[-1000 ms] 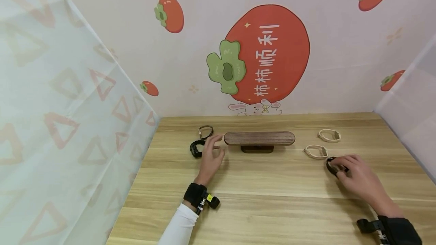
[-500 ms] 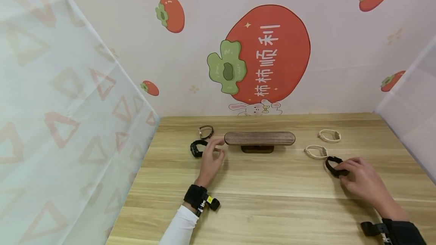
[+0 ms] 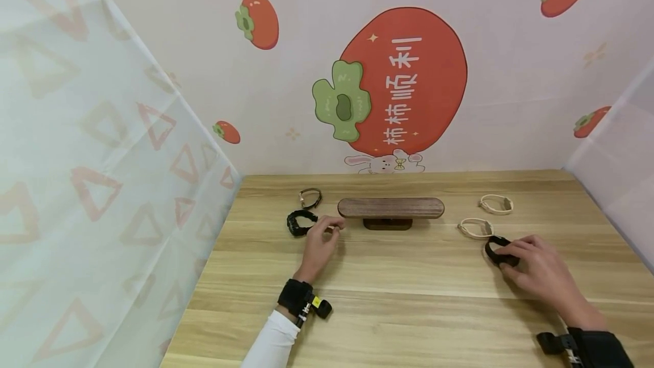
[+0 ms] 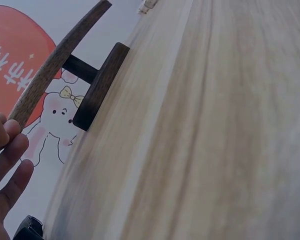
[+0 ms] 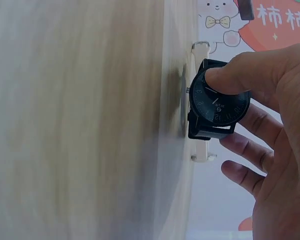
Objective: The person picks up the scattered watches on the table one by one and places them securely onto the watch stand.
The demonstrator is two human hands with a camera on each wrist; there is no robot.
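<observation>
The grip of the right hand [image 3: 544, 268] pinches one black watch [image 5: 217, 107], its dial smooth and round, near two cream watches [image 3: 487, 228] with thin straps. The left hand [image 3: 318, 247] touches one grained wooden stand [image 3: 390, 208] at its round left end; whether it pinches, I cannot tell. Left of the stand, on the worktop [image 3: 388, 311], lie one chunky watch [image 3: 293, 224] and one thin watch [image 3: 302, 200], both dark and looped.

I get a bright head view, soft shadow beside the right hand [image 3: 544, 268], dimmer wrist feeds, wood-grain tabletop [image 5: 90, 125] blurred there.
</observation>
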